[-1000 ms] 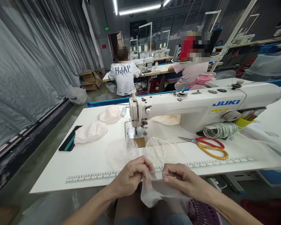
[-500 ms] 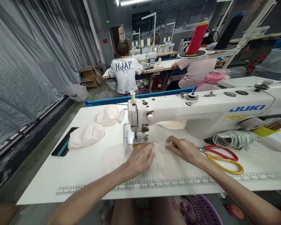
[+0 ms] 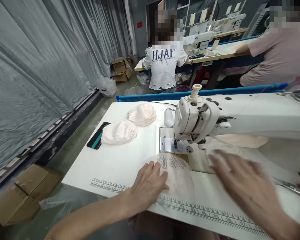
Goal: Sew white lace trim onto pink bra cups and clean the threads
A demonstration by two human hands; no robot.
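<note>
In the head view, the left forearm comes in from the lower left and slants up across the counter's front edge. The left hand is palm down, wrist low, fingers bent and loosely spread, with the thumb apart from the forefinger. Its fingertips rest on the left side of a pale lace piece; no pinch shows.

That lace piece lies on the counter just in front of the sewing machine's metal plate, its upper edge beside a brown block. A printed ruler runs along the near edge, below the lace.

The right arm enters from the lower right. The right hand is blurred, back upward, fingers stretched out and pointing up and to the left, near the sheer white fabric by the machine. It looks unclenched, but whether its fingertips touch anything I cannot tell.

To the left, two lacy bundles lie side by side, the nearer one overlapping a dark, green-striped flat object.
</note>
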